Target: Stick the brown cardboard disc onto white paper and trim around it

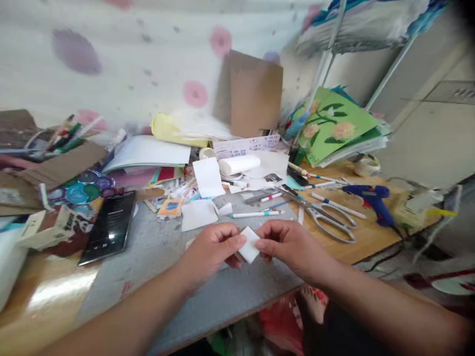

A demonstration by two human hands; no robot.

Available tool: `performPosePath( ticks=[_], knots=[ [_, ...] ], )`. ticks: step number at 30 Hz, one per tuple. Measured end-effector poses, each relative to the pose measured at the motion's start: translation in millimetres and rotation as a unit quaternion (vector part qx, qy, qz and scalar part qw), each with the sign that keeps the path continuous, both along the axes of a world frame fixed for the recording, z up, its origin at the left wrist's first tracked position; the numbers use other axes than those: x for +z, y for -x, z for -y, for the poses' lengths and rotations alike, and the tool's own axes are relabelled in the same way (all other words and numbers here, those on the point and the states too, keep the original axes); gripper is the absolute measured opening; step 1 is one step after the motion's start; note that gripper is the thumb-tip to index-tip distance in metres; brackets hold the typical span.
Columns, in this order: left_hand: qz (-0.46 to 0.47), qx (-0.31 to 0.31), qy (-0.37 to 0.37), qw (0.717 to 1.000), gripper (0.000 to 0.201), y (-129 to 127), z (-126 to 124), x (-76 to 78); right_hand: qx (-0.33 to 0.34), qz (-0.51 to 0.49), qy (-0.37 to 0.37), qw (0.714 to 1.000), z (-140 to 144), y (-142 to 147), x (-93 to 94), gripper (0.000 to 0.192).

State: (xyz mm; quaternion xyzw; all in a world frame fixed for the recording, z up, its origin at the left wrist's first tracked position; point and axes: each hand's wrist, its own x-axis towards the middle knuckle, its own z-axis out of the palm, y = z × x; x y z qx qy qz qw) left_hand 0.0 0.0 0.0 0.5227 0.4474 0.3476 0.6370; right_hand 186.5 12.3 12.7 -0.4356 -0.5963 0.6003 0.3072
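Both my hands meet over the grey mat (156, 257) near the table's front edge. My left hand (211, 247) and my right hand (287, 244) pinch a small white paper piece (249, 245) between their fingertips, one on each side. The piece is held a little above the mat. A larger white paper scrap (198, 214) lies just behind my left hand. Grey-handled scissors (326, 217) lie on the wood to the right of my right hand, and a white marker (256, 214) lies behind both hands.
A black phone (109, 227) lies at the left on the mat. A blue glue gun (373, 200) rests at the right with its cord over the edge. Paper piles, a cardboard piece (254, 94), green flower cards (334, 126) and pens crowd the back.
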Motion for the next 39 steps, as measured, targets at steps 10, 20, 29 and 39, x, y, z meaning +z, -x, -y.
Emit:
performPosePath(
  ticks=[10,20,29,39],
  knots=[
    [-0.037,0.000,0.013,0.999,0.019,-3,3,0.1,0.041,0.061,-0.055,0.996,-6,-6,-9.6,0.017],
    [-0.001,0.114,0.001,0.993,0.016,0,-3,3.7,-0.029,0.097,-0.140,0.985,-18,-29,-19.9,0.017],
    [0.010,0.144,-0.011,0.990,0.019,5,-5,3.4,0.104,0.125,-0.106,0.981,-3,-35,-0.9,0.017],
    [0.021,0.120,-0.056,0.991,0.018,-4,5,1.8,0.025,0.085,-0.088,0.992,1,5,-3.2,0.016]
  ],
)
